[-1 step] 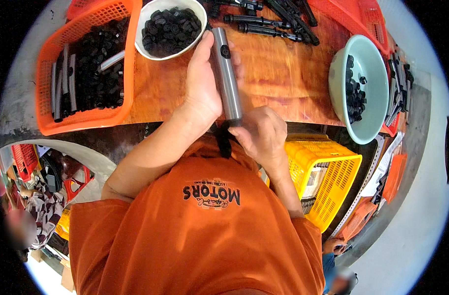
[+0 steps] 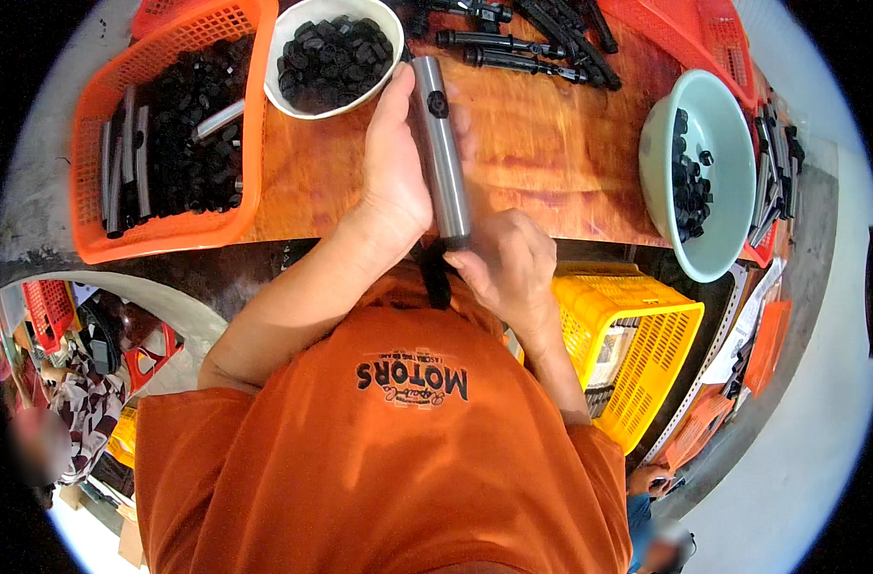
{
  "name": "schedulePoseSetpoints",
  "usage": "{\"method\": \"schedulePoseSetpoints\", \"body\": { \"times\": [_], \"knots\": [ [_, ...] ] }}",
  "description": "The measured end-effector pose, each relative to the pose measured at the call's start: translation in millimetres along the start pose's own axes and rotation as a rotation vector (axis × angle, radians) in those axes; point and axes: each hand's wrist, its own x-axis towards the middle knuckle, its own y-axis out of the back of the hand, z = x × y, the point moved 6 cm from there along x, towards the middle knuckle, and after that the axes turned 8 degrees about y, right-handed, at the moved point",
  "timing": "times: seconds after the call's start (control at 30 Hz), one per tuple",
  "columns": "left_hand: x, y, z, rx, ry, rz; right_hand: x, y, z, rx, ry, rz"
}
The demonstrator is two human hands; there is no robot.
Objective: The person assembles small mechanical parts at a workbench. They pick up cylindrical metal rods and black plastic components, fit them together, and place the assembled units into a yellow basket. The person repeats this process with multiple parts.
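A silver metal tube (image 2: pixel 443 158) with a dark oval spot near its far end slants over the table's near edge. My left hand (image 2: pixel 398 158) grips it from the left, thumb along its side and fingers behind it. At the tube's near end is a black end piece (image 2: pixel 453 241), pinched by the thumb and curled fingers of my right hand (image 2: pixel 513 258). Left of my hands, an orange basket (image 2: pixel 168 239) holds small black parts and several silver tubes. Just beyond my left hand, a white bowl (image 2: pixel 298 107) is filled with black caps (image 2: pixel 333 59).
On the wooden table (image 2: pixel 551 163), several black rod-like parts (image 2: pixel 522 57) lie at the back. To the right stands a pale green bowl (image 2: pixel 714 230) of small black pieces. A yellow crate (image 2: pixel 661 373) sits below the table edge. Two other people are at the lower left and right margins.
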Motion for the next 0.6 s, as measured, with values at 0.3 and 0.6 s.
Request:
{"method": "schedulePoseSetpoints", "body": {
  "times": [0.3, 0.6],
  "knots": [
    [-5.4, -5.3, -2.7, 0.109, -0.044, -0.077, -0.5, -4.6, 0.6, 0.036, 0.007, -0.047],
    [-20.5, 7.5, 8.9, 0.234, -0.126, -0.024, 11.5, -10.3, -1.1, 0.113, 0.041, -0.107]
  ]
}}
